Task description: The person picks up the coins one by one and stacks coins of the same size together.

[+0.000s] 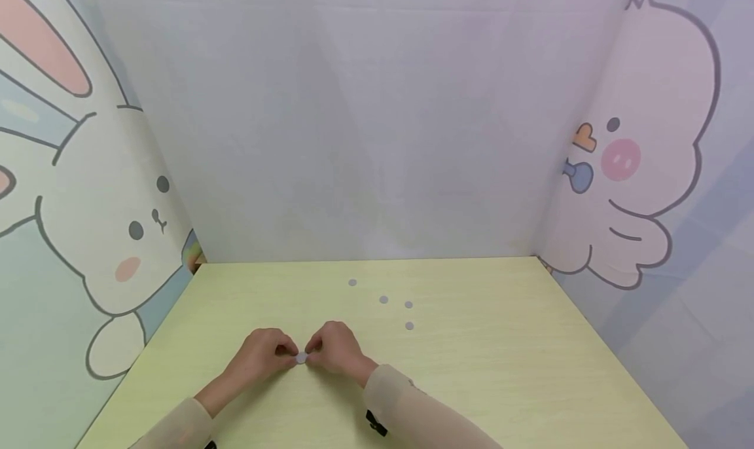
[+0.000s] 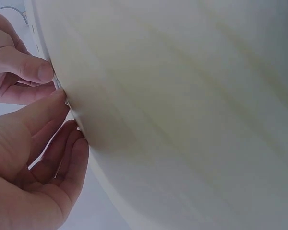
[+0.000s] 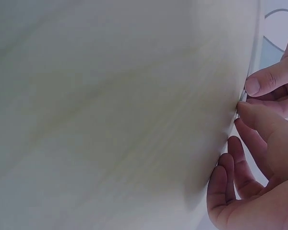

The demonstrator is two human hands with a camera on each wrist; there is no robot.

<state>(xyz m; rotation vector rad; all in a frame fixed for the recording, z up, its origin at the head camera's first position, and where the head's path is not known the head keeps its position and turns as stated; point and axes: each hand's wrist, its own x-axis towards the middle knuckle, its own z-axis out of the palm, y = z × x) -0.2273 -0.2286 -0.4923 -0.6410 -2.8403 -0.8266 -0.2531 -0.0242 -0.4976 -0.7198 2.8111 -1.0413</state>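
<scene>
Near edge, 6 o'clock: two sleeved forearms come in over the pale yellow-green counter point(image 1: 501, 370). Left hand point(image 1: 259, 356) and right hand point(image 1: 336, 349) meet at the counter's near centre. Fingers of both hands curl in and pinch one small grey disc point(image 1: 302, 358) between them, left hand on its 9 o'clock side, right hand on its 3 o'clock side. The disc sits low, at or just above the counter; contact with the surface cannot be told. Wrist views show fingertips point(image 2: 43, 72) pressed close together at a thin pale edge, little else readable.

No containers in view.

Farther out, toward 1 o'clock from the hands: four loose grey discs lie flat, apart from each other: nearest point(image 1: 409, 326), then point(image 1: 408, 304), point(image 1: 383, 299), farthest point(image 1: 352, 282).

Open counter on both sides of the hands, wider toward 3 o'clock. Cartoon-printed wall panels point(image 1: 642, 174) close off the left, far and right edges.
</scene>
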